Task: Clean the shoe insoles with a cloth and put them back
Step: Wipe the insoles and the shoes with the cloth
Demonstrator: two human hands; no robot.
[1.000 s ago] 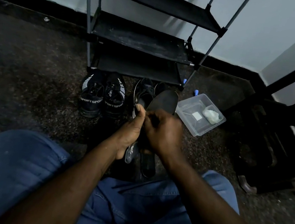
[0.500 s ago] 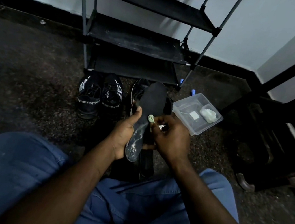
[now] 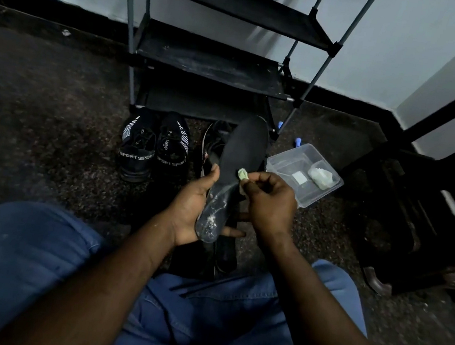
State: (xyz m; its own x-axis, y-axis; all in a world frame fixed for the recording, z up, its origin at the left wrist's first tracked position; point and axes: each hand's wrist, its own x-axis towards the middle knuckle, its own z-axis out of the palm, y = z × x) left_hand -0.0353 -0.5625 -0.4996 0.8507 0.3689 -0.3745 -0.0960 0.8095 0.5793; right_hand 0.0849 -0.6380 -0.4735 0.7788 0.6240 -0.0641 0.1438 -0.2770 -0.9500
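One insole held up over the floor, a cloth pinched against its right edge.
Left hand has its grip closed around the insole's heel end; right hand has a narrow grip holding the small pale cloth. At 10 o'clock a pair of black shoes reads "SPORT SPORT"; at 2 o'clock sits a clear plastic tub, just beside. At 12, the shoe rack. Bare floor lies open at 9 o'clock.
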